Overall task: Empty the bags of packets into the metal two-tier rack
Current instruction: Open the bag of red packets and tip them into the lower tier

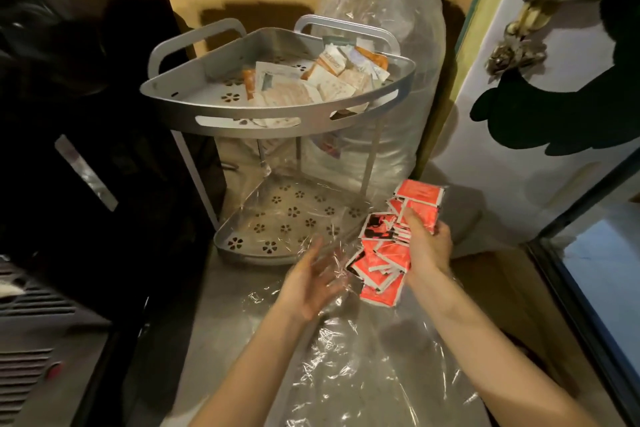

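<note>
My left hand (311, 279) lies flat and relaxed on the clear bag (363, 350) spread along the counter (221, 305). My right hand (427, 241) grips red packets (381, 260), seemingly bagged, beside the rack (277, 114); its lower tier holds no packets.

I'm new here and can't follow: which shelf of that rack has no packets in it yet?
Find the silver corner rack against the wall. Its lower shelf, near the counter, holds no packets, only clear film, unlike the top shelf.
</note>
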`<state>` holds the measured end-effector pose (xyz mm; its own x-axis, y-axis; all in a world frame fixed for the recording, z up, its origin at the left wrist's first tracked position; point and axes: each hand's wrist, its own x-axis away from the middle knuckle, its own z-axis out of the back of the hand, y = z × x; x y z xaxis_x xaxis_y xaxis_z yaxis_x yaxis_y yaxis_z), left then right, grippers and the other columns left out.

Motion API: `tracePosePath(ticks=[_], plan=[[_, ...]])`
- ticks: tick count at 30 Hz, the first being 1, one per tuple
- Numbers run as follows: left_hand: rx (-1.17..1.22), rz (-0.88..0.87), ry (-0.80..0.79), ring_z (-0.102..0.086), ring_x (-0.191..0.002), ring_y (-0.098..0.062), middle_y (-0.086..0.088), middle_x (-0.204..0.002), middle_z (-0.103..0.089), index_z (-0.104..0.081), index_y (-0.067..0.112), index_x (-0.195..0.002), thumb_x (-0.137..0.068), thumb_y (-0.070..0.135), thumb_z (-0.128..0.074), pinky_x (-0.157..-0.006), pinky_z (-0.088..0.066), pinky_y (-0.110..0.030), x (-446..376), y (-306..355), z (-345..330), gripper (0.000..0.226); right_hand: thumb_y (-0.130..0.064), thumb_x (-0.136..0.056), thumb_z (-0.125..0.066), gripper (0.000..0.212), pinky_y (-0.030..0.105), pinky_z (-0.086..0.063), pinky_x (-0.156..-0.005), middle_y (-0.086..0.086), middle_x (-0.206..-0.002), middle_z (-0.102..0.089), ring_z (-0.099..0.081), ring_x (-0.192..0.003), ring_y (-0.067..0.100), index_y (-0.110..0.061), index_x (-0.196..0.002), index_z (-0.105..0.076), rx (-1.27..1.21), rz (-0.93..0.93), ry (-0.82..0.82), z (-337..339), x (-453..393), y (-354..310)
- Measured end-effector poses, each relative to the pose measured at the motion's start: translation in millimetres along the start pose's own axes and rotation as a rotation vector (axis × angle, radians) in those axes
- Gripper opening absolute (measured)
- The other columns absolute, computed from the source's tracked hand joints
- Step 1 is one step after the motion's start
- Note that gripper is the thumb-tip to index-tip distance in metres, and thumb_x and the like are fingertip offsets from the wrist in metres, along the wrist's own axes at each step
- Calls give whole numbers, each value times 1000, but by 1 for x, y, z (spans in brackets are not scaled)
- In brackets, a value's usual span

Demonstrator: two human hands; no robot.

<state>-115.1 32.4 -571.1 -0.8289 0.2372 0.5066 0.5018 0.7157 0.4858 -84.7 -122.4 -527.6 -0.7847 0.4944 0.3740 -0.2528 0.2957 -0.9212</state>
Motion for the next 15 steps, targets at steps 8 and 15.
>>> tracePosePath(ticks=[8,15], plan=[[-175,175,86,-67,-59,-21,-9,-59,-68,-53,6,-82,-96,25,-40,-58,-58,-36,-3,12,2,26,-35,-76,-71,41,54,-51,-88,13,-104,-65,-65,-90,33,-17,-106,-49,-11,12,39,-29,1,-1],[-1141,112,42,-61,-44,-14,-3,-46,-62,-59,11,-49,-89,58,-30,-50,-48,-20,26,41,-10,69,-29,-81,-68,44,52,-52,-86,15,-111,-63,-65,-92,33,-11,-115,-47,-62,43,100,-22,0,-25]])
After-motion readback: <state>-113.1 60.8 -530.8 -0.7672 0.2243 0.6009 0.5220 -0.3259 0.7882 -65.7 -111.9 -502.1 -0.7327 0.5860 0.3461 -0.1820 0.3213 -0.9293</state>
